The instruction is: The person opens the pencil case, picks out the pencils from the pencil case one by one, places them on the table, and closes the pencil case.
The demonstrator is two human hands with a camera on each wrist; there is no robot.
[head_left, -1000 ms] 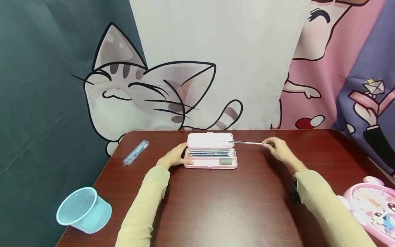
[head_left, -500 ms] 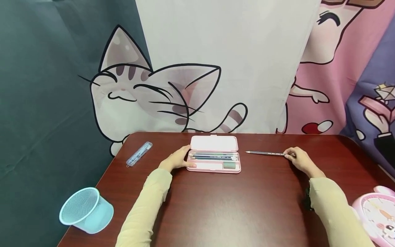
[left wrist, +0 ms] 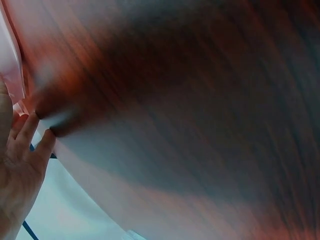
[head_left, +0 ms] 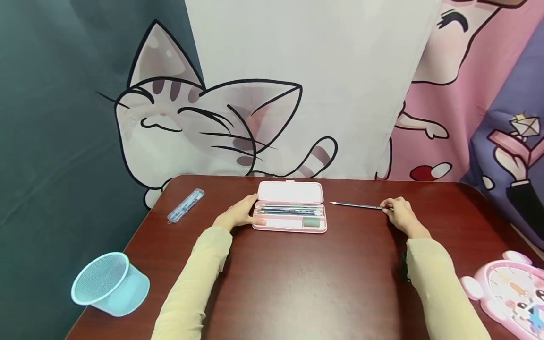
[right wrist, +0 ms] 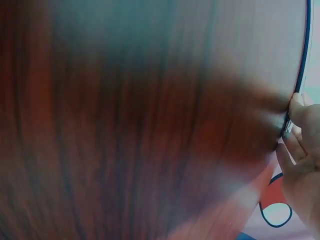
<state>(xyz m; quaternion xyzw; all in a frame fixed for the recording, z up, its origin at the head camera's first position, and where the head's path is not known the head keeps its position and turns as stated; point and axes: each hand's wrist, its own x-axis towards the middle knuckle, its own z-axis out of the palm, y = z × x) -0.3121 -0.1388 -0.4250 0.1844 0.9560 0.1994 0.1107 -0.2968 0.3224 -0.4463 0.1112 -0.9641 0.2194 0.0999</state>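
Person wears long, pale-yellow sleeves: left sleeve (head_left: pixel 191 283) creased along inner edge; right sleeve (head_left: pixel 437 283) smoother, dark item (head_left: pixel 404 270) partly visible beneath.

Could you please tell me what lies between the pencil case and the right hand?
In the head view, a pencil held by the right hand spans most of that stretch, ending just short of the pencil case.

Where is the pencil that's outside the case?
In the head view, the pencil is right of the pink case, tip toward it, pinched by the right hand.
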